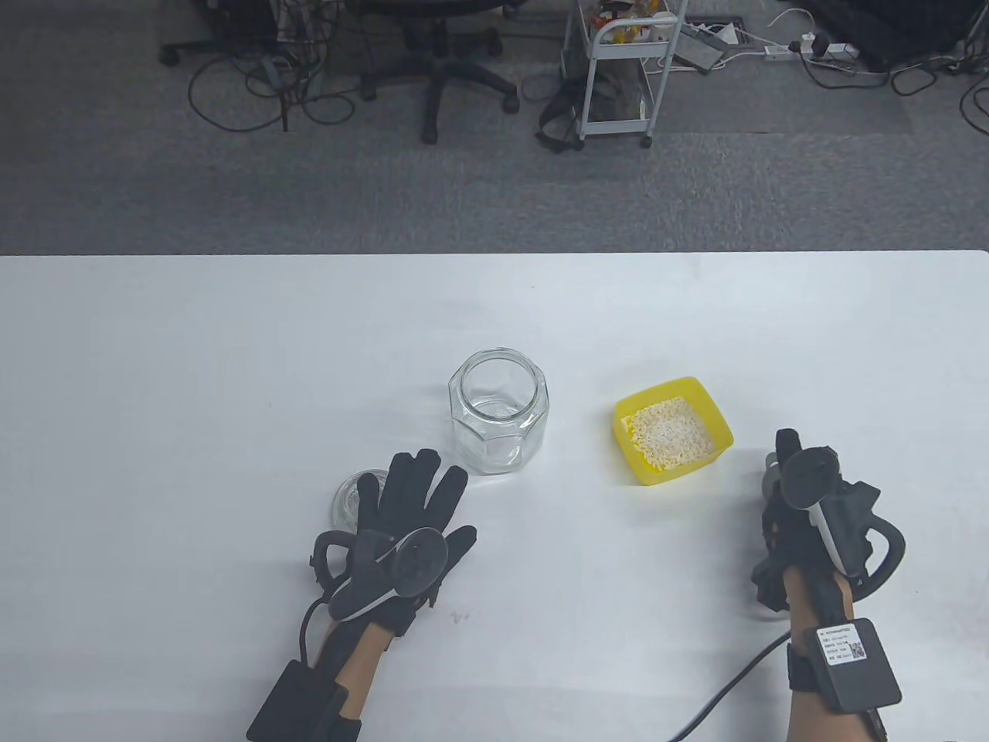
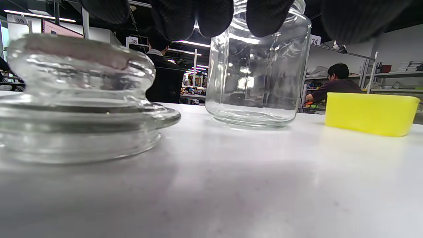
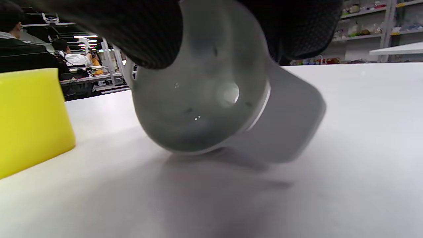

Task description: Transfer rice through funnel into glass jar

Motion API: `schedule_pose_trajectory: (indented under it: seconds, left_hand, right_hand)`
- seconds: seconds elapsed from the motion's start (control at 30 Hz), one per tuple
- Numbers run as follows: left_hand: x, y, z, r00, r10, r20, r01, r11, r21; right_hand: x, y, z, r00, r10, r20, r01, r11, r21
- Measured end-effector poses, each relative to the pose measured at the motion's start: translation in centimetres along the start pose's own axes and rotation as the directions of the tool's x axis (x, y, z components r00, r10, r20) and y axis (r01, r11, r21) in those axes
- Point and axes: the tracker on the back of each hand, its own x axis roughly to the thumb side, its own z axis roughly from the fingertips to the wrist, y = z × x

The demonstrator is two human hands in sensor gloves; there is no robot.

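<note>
An empty, open glass jar point(image 1: 498, 410) stands upright mid-table; it also shows in the left wrist view point(image 2: 257, 69). Its glass lid point(image 1: 351, 498) lies on the table to its front left, close in the left wrist view point(image 2: 79, 99). A yellow tub point(image 1: 672, 440) holds rice point(image 1: 671, 434). My left hand point(image 1: 417, 502) lies flat with fingers spread beside the lid, holding nothing. My right hand point(image 1: 796, 495) grips a grey funnel point(image 3: 201, 96), tilted on its side with its rim on the table, right of the tub point(image 3: 29, 119).
The white table's far edge point(image 1: 494, 253) borders a grey floor with office chairs and a white cart point(image 1: 618, 69). A black cable point(image 1: 726, 688) runs off my right wrist at the near edge.
</note>
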Motion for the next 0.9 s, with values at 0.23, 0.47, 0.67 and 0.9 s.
schedule_pose_trajectory:
  seconds: [0.23, 0.47, 0.67, 0.9]
  left_hand:
    - [0.1, 0.1, 0.0, 1.0, 0.006, 0.004, -0.006, 1.0, -0.005]
    - [0.4, 1.1, 0.2, 0.997, 0.073, 0.018, -0.074, 0.988, 0.132]
    - [0.7, 2.0, 0.4, 0.991, 0.129, 0.032, -0.133, 0.947, 0.292]
    - [2.9, 1.0, 0.2, 0.884, 0.455, 0.107, -0.467, 0.872, 0.147]
  right_hand:
    - [1.2, -1.1, 1.0, 0.999, 0.049, 0.023, -0.047, 0.996, -0.072]
    - [2.2, -5.9, 5.1, 0.988, -0.078, 0.134, 0.107, 0.967, -0.229]
    - [7.5, -5.3, 10.0, 0.844, -0.184, 0.505, 0.345, 0.906, -0.247]
    - [13.9, -2.8, 15.6, 0.639, -0.134, 0.757, 0.344, 0.93, -0.126]
